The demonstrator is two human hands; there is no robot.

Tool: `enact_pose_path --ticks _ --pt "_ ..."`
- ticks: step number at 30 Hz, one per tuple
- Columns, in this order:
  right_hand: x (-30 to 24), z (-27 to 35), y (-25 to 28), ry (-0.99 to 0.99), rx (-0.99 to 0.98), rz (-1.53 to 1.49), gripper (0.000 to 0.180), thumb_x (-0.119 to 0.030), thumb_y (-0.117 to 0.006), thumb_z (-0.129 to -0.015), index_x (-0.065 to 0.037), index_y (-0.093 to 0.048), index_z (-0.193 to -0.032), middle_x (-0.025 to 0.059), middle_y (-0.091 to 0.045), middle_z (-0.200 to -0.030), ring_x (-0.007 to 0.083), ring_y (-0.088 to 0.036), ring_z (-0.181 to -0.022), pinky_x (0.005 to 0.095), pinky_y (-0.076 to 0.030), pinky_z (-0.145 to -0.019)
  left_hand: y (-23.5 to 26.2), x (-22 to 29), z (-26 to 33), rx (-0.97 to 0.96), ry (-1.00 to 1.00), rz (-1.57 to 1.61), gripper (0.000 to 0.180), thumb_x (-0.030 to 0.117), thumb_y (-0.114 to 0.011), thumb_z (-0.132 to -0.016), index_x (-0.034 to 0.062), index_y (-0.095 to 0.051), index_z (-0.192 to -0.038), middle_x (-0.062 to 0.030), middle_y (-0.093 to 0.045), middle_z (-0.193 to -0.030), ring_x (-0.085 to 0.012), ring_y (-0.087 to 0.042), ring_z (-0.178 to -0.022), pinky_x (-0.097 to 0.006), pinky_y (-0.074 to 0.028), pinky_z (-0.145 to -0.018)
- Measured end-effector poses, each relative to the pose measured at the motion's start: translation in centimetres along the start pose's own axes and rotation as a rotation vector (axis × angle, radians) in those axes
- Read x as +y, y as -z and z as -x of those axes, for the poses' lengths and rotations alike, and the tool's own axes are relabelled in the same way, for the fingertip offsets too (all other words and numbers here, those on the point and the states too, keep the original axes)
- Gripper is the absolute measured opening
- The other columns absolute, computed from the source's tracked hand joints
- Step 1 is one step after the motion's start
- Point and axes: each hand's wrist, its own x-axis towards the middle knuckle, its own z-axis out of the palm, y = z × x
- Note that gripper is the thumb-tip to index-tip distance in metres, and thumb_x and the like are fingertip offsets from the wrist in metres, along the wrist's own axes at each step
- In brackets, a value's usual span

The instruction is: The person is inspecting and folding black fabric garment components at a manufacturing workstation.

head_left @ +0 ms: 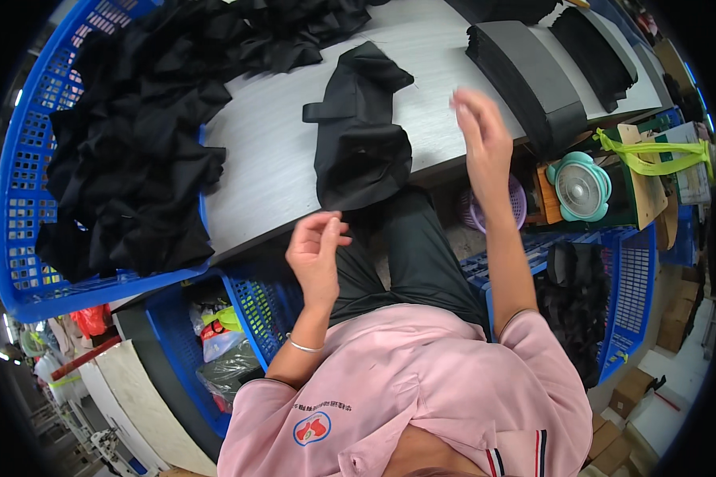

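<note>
A black sewn fabric piece [362, 131] lies on the grey table, one end bunched and overhanging the near edge, with a short tab sticking out on its left side. Just below that overhanging end is my left hand [313, 256], fingers curled and thumb against the fingertips; whether anything small is pinched there is too fine to see. My right hand [485, 135] is raised above the table's near edge, to the right of the fabric piece. Its fingers are stretched out, and it holds nothing.
Black fabric pieces [135, 159] heap over a blue plastic basket [28, 238] at the left. Stacked dark cut panels [533, 75] lie at the right of the table [254, 175]. Beyond my right forearm stand a teal fan [581, 187] and a purple basket [513, 203]. More blue crates [632, 278] sit below.
</note>
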Motion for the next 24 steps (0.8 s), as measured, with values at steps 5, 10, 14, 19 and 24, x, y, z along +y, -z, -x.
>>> enact_pose_path --ticks 5,10,14,19,24 --pt "1.7 8.1 -1.8 -0.548 -0.115 -0.518 0.025 -0.015 -0.062 -0.099 0.002 -0.064 -0.117 0.0076 -0.069 -0.105 0.0127 -0.065 -0.091 0.0278 -0.052 -0.086 -1.2 2.0 -5.5 0.017 -0.432 -0.350 0.039 0.006 -0.066 -0.095 -0.0012 -0.057 -0.132 -0.0071 -0.063 -0.117 -0.0116 -0.061 -0.098 -0.026 -0.049 -0.089" --pt "-0.3 8.7 -4.7 -0.636 -0.179 -0.705 0.025 -0.008 -0.072 -0.091 0.002 -0.063 -0.112 0.0039 -0.067 -0.096 0.0086 -0.062 -0.086 0.0241 -0.051 -0.081 -2.3 2.8 -9.9 -0.378 -0.160 -0.148 0.040 0.014 -0.069 -0.094 0.0017 -0.059 -0.132 -0.0046 -0.065 -0.111 -0.0078 -0.059 -0.098 -0.025 -0.047 -0.091" --pt "0.2 8.5 -5.4 -0.431 -0.145 -0.278 0.025 -0.009 -0.075 -0.087 0.001 -0.061 -0.107 0.0042 -0.066 -0.088 0.0114 -0.062 -0.081 0.0263 -0.050 -0.078 -4.3 2.1 -10.4 -0.552 0.095 -0.055 0.034 0.014 -0.069 -0.095 0.0021 -0.063 -0.126 -0.0019 -0.067 -0.101 -0.0065 -0.059 -0.095 -0.022 -0.048 -0.087" --pt "0.2 8.8 -6.7 -0.212 -0.034 0.186 0.025 -0.002 -0.068 -0.078 -0.002 -0.060 -0.102 0.0145 -0.065 -0.089 0.0322 -0.063 -0.081 0.0404 -0.048 -0.074 -7.7 2.5 -11.3 -0.617 0.160 0.040 0.024 0.006 -0.076 -0.087 0.0019 -0.066 -0.108 0.0037 -0.061 -0.087 -0.0035 -0.057 -0.080 -0.018 -0.046 -0.073" --pt "0.0 7.3 -6.8 0.154 0.030 0.319 0.021 -0.002 -0.068 -0.073 -0.004 -0.059 -0.093 0.0131 -0.062 -0.088 0.0345 -0.060 -0.083 0.0448 -0.044 -0.076 -9.7 4.8 -10.2 -0.813 0.042 -0.117 0.036 0.002 -0.082 -0.078 0.0024 -0.069 -0.111 0.0090 -0.049 -0.082 0.0001 -0.042 -0.069 -0.016 -0.037 -0.063"
